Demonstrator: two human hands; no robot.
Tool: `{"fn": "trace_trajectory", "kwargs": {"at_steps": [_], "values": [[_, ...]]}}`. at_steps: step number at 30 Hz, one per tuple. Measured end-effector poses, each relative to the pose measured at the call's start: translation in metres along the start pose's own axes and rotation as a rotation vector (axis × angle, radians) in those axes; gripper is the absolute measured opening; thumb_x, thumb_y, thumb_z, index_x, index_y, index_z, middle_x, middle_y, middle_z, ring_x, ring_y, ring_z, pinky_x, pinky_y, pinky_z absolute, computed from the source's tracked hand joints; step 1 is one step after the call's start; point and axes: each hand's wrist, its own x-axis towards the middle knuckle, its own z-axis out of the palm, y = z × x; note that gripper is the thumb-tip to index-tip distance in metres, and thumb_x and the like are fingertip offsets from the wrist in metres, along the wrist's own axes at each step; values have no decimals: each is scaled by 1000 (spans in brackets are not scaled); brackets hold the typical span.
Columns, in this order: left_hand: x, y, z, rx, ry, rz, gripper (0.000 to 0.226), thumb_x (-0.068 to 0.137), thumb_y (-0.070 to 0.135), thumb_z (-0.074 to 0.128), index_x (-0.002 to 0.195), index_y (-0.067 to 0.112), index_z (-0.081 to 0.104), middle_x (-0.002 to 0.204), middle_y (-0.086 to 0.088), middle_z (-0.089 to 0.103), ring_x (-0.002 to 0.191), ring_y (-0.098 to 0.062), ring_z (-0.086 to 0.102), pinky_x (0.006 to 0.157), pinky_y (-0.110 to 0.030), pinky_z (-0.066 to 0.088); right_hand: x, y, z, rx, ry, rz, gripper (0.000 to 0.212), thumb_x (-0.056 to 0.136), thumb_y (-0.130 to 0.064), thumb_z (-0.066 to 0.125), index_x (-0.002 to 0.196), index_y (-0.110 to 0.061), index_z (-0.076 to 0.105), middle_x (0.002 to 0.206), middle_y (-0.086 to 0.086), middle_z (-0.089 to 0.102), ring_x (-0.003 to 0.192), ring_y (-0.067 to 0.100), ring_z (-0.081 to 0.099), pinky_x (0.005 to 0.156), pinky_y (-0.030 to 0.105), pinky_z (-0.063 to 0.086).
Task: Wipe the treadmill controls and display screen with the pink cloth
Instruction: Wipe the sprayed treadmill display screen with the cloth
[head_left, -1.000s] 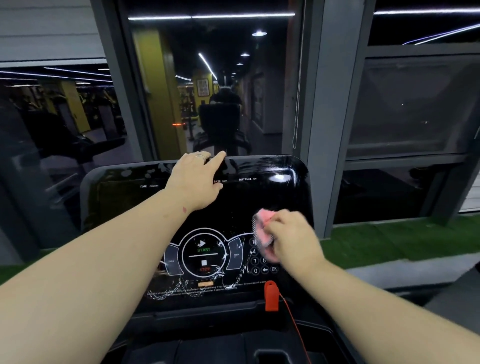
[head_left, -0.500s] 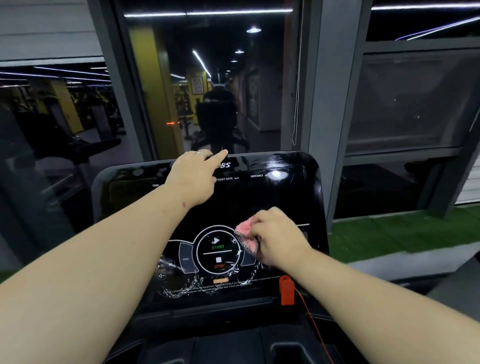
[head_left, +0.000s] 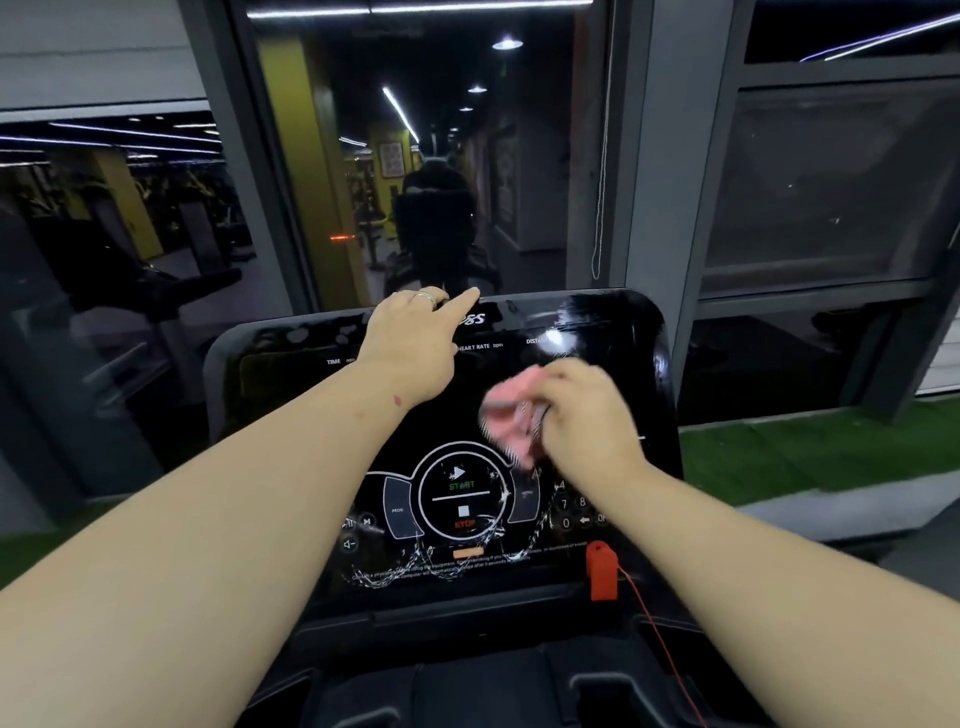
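The treadmill console (head_left: 613, 322) is a glossy black panel with a dark display band across its upper half and a round START/STOP control cluster (head_left: 462, 496) lower down. My right hand (head_left: 587, 415) grips the bunched pink cloth (head_left: 506, 415) and presses it on the panel just above and right of the round controls; the cloth is motion-blurred. My left hand (head_left: 415, 338) rests on the console's top edge, fingers curled over the rim and forefinger stretched to the right. White wet streaks lie around the lower controls.
A red safety key (head_left: 601, 570) with a thin red cord sits at the console's lower right. A number keypad (head_left: 574, 512) shows beside my right wrist. Behind the console stand dark glass panels and a grey pillar (head_left: 654, 156); green turf (head_left: 810, 447) lies to the right.
My right hand has carried the cloth from the keypad area leftward, then up to the panel above the round controls. The left hand has stayed on the top edge.
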Motion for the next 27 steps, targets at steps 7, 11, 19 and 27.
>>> {"fn": "trace_trajectory", "kwargs": {"at_steps": [7,11,19,27], "values": [[-1,-1,4,-9,7,-12,69,102,34,54,161,36,20,158,-2,39,137,-30,40,113,-41,34,-46,-17,38,9,-271,-221,14,79,-23,77,91,-28,81,99,-8,67,88,21,60,76,31,55],[-4,-3,6,-2,35,23,70,102,32,55,162,32,20,158,-5,39,140,-30,38,119,-43,28,-19,1,5,-64,-35,-54,41,73,-7,52,95,-25,81,100,-2,70,88,28,58,79,31,46],[0,-3,5,17,17,16,69,103,32,54,162,33,20,157,-6,40,139,-32,39,119,-44,27,-55,-15,7,29,-145,64,36,87,-8,49,100,-12,81,96,-5,67,91,12,65,80,24,55],[-3,4,0,41,-1,2,68,104,32,52,163,32,18,158,-7,38,137,-33,41,120,-46,24,-74,25,-23,-109,7,502,33,79,5,64,103,-11,79,107,-4,59,93,16,59,73,19,34]]}}
